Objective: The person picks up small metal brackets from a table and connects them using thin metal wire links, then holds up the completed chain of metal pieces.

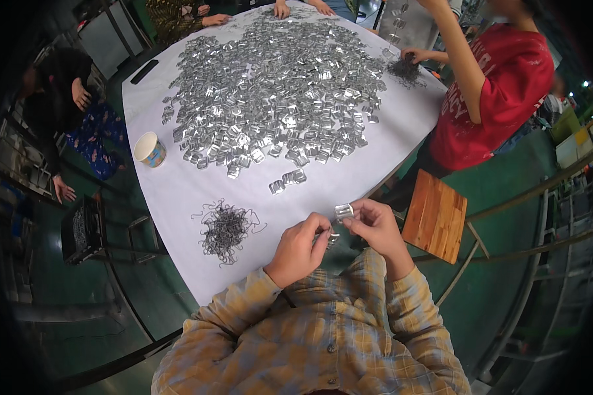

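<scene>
Just past the table's near edge, my right hand (375,227) pinches a small flat silver buckle (343,211) with slots between thumb and fingers. Close beside it, my left hand (300,250) is closed in a pinch. A second shiny metal piece (334,239) shows under its fingertips, mostly hidden; whether a wire hook is also held there I cannot tell. To the left on the white-covered table (178,191) lies a tangled heap of thin dark wire hooks (225,230). A few loose buckles (287,181) rest beyond my hands, in front of a wide pile of the same buckles (277,92).
A paper cup (149,150) stands at the left table edge, with a dark phone-like object (144,72) farther back. A person in red (501,92) works at the right by another hook heap (407,71). A wooden stool (435,217) is right of me; other people's hands reach in from the far side.
</scene>
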A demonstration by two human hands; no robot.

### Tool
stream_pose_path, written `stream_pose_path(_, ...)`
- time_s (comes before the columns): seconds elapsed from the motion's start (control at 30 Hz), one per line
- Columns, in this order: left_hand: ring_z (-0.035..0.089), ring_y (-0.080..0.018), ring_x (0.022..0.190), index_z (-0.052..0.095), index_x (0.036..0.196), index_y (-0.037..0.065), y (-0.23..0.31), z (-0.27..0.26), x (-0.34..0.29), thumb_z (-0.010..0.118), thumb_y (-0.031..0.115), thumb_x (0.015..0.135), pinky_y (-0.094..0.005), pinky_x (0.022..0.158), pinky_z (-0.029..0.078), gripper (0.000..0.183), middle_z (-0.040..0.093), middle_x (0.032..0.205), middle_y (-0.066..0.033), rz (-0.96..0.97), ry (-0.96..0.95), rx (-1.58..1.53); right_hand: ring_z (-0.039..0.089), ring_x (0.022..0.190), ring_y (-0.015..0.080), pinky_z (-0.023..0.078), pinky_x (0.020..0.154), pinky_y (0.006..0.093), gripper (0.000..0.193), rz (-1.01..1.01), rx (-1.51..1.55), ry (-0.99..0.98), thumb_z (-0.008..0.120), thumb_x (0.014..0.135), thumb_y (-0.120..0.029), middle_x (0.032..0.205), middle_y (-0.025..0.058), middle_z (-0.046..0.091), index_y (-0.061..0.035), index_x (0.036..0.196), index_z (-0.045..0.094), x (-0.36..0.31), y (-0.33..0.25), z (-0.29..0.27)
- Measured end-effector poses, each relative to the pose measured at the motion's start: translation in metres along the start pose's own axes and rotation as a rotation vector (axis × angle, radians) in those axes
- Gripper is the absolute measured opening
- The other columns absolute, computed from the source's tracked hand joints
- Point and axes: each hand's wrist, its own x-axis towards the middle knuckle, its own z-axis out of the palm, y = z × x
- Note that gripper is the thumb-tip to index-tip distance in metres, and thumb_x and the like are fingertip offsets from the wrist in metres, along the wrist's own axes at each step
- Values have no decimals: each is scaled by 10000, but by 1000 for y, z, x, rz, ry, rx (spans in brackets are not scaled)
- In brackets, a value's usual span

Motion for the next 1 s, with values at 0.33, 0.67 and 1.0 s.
stream_pose_path(0.33,621,-235,682,499,932,-9,0,3,-5,546,-3,818,-310,618,478,124,595,760,-136,-49,-46,-33,529,618,150,405,546,267,137,-214,-531,-67,657,759,-27,729,76,561,30,872,604,-24,-19,11)
stream_pose_path(0.67,622,-249,704,507,945,1,-4,-4,-6,581,44,831,-321,627,472,143,606,769,-144,-68,-159,-61,565,655,246,437,583,314,115,-236,-704,-77,632,742,6,770,117,576,20,851,596,-20,-29,16)
stream_pose_path(1.0,629,-282,747,646,886,13,-38,-68,-16,626,53,788,-323,677,494,108,643,821,-141,-70,159,220,608,706,137,463,651,234,66,-261,-336,4,624,764,9,820,116,663,27,812,583,-34,-8,16)
